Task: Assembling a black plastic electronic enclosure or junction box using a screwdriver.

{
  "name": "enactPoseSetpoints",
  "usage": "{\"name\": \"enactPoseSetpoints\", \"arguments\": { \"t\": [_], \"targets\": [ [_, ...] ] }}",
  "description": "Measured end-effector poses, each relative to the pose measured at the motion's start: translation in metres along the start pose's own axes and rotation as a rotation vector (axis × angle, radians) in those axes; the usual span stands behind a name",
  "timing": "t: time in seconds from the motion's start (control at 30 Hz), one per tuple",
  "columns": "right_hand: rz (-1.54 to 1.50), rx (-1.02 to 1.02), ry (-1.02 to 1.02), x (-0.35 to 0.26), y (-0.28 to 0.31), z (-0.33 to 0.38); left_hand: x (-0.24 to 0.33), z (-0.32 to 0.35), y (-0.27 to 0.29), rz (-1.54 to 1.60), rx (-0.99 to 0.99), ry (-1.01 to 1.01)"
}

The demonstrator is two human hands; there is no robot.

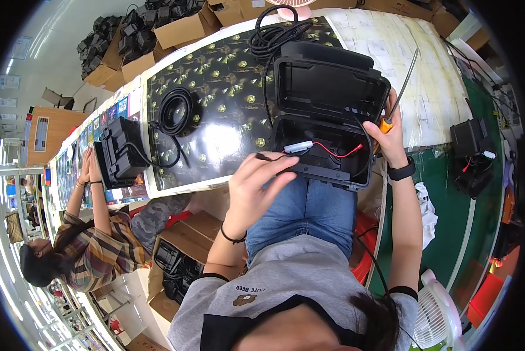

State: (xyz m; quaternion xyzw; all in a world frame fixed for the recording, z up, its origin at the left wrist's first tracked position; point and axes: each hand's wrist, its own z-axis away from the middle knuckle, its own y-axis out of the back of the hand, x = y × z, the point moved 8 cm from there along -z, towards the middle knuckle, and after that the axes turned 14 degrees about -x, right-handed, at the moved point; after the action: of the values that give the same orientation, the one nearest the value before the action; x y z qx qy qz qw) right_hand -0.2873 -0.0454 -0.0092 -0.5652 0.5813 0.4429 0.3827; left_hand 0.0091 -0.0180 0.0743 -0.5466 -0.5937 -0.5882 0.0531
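Open case (327, 88): black. Wire (358, 148) in it: red; cylinder (299, 147): silver-white. Dark wire (268, 157): near-black. Screwdriver (402, 88): orange handle, grey shaft. Coiled cable (186, 111): black. Bench (391, 35): off-white; mat (215, 96): black, yellow-green spot motif. Side bench (444, 181): green. Jeans (303, 216): blue. Wearer's shirt (300, 263): grey, black collar. Co-worker's shirt (107, 251): multicolour plaid.

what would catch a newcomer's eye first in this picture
The open black case in front of the wearer probably comes first, with a red wire bright against its dark inside. Next is the orange-handled screwdriver in the right hand, at the case's right side. Further left, a coiled black cable lies on the dark patterned sheet.
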Motion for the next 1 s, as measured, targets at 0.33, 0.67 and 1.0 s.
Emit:
{"name": "enactPoseSetpoints", "arguments": {
  "t": [0.33, 0.67, 1.0],
  "targets": [
    [-0.008, 0.009, -0.010, 0.000, 0.001, 0.002, 0.008, -0.010, -0.029, -0.598, -0.171, -0.082],
    [-0.019, 0.006, -0.027, 0.004, 0.002, 0.001, -0.078, -0.046, 0.014, 0.314, 0.199, 0.161],
    [-0.022, 0.038, -0.065, 0.011, 0.005, 0.002, -0.138, -0.087, -0.038, 0.780, -0.142, 0.217]
  ]
}}
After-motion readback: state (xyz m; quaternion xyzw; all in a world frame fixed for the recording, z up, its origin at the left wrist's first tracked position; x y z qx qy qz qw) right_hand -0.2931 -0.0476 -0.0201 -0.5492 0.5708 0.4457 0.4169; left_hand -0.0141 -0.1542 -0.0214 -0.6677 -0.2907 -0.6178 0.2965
